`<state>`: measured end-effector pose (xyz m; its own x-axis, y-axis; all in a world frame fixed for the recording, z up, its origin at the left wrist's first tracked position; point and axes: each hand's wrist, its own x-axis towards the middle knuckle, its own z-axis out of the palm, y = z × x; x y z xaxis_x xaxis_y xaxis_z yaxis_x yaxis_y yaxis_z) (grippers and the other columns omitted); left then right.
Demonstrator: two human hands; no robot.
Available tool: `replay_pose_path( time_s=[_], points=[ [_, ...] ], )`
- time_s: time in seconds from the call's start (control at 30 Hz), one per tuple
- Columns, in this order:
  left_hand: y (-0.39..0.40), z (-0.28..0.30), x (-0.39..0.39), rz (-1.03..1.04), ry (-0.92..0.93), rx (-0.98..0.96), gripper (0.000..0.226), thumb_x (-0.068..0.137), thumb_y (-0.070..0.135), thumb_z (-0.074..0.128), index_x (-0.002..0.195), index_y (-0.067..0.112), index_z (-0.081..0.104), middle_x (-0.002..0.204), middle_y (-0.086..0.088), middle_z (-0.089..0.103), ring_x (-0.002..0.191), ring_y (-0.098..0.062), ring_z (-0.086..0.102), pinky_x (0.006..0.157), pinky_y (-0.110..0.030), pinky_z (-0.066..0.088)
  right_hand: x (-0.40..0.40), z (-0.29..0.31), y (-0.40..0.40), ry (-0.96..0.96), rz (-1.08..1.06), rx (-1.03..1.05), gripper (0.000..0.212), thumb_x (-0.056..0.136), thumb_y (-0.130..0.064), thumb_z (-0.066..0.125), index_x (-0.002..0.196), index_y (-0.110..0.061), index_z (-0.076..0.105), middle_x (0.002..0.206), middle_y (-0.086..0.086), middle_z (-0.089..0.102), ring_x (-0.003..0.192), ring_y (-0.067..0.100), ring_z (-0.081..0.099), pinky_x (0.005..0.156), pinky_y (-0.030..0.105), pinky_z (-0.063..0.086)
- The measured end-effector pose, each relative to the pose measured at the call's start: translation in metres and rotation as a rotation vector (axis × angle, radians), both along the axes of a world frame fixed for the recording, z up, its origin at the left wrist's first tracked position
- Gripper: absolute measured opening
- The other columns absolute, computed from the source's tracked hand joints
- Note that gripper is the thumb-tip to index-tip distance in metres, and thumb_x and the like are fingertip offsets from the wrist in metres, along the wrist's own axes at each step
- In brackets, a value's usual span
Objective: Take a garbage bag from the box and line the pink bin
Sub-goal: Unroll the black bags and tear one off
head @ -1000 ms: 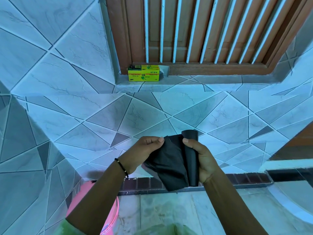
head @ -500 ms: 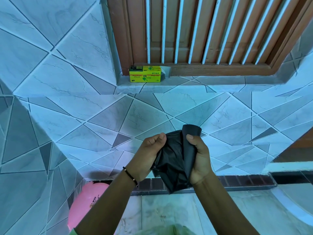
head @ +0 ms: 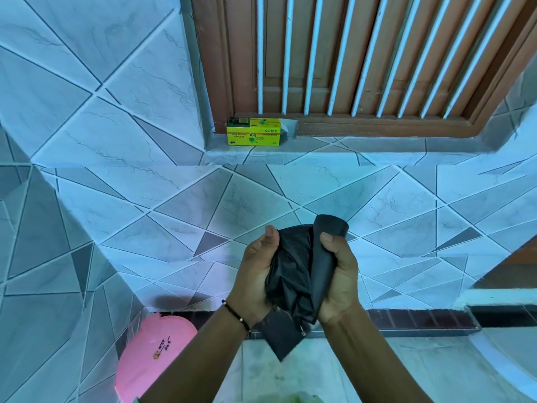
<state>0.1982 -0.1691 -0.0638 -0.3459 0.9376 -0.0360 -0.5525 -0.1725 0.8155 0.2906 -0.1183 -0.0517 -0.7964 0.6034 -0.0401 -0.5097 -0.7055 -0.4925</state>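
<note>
Both hands have drawn closer, bunching the garbage bag (head: 293, 274) — left hand (head: 258, 274) and right hand (head: 338, 274) clutch it; best tease one layer loose.

Tiled wall (head: 122, 91) below wooden barred window (head: 363, 59).

Left hand (head: 258, 274) and right hand (head: 338, 274) apparently clenched together.

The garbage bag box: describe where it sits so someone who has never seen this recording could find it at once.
Start at the brown wooden window frame with white vertical bars at the top of the head view. Below it runs a tiled ledge, and the garbage bag box sits at the ledge's left end, beside the wall corner. It is the only bright yellow-green thing there, a small carton with an open flap on its right end.
</note>
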Motion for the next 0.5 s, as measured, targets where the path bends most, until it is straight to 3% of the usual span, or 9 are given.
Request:
replay_pose_path(
  time_s=[0.07,0.2,0.27,0.33,0.4,0.5],
  points=[
    [-0.001,0.004,-0.012,-0.040,0.199,-0.054,0.044,0.081,0.046,0.059,0.093,0.006,0.071,0.096,-0.017,0.070,0.085,-0.027,0.065,0.077,-0.032,0.055,0.007,0.002,0.003,-0.012,0.043,0.028,0.055,0.040,-0.028,0.085,0.086,-0.001,0.073,0.091,0.018,0.073,0.084,0.029,0.071,0.074,0.035,0.058],
    [-0.012,0.027,-0.040,-0.174,0.617,-0.101,0.030,0.082,0.039,0.058,0.062,0.018,0.063,0.059,0.006,0.054,0.054,-0.010,0.044,0.050,-0.016,0.036,0.022,0.003,0.013,-0.064,0.131,0.119,0.071,0.054,-0.040,0.083,0.112,-0.003,0.065,0.111,0.017,0.069,0.101,0.029,0.066,0.088,0.041,0.053],
    [-0.014,0.038,-0.048,-0.236,0.751,-0.121,0.032,0.089,0.025,0.053,0.057,0.019,0.056,0.048,0.014,0.046,0.046,0.001,0.038,0.045,-0.010,0.031,0.026,0.003,0.017,-0.127,0.162,0.171,0.082,0.053,-0.042,0.084,0.122,-0.005,0.058,0.118,0.018,0.064,0.108,0.031,0.061,0.095,0.044,0.049],
    [-0.013,0.043,-0.054,-0.272,0.870,-0.145,0.033,0.091,0.020,0.052,0.058,0.020,0.055,0.043,0.014,0.045,0.041,0.002,0.037,0.042,-0.008,0.029,0.027,0.001,0.022,-0.246,0.151,0.245,0.083,0.044,-0.041,0.088,0.113,-0.002,0.063,0.113,0.022,0.063,0.104,0.034,0.059,0.094,0.043,0.049],
    [-0.012,0.044,-0.058,-0.303,0.958,-0.157,0.031,0.089,0.026,0.055,0.059,0.022,0.059,0.046,0.013,0.049,0.044,0.001,0.040,0.047,-0.011,0.032,0.029,0.000,0.026,-0.328,0.118,0.303,0.072,0.037,-0.039,0.091,0.096,-0.003,0.071,0.097,0.020,0.069,0.090,0.032,0.065,0.083,0.037,0.054],
    [-0.010,0.040,-0.063,-0.313,1.040,-0.188,0.026,0.087,0.033,0.056,0.064,0.024,0.063,0.052,0.013,0.054,0.050,0.000,0.045,0.052,-0.017,0.037,0.028,0.002,0.028,-0.329,0.136,0.341,0.065,0.040,-0.031,0.091,0.095,-0.003,0.071,0.095,0.016,0.071,0.089,0.031,0.066,0.086,0.039,0.052]
  ],
)
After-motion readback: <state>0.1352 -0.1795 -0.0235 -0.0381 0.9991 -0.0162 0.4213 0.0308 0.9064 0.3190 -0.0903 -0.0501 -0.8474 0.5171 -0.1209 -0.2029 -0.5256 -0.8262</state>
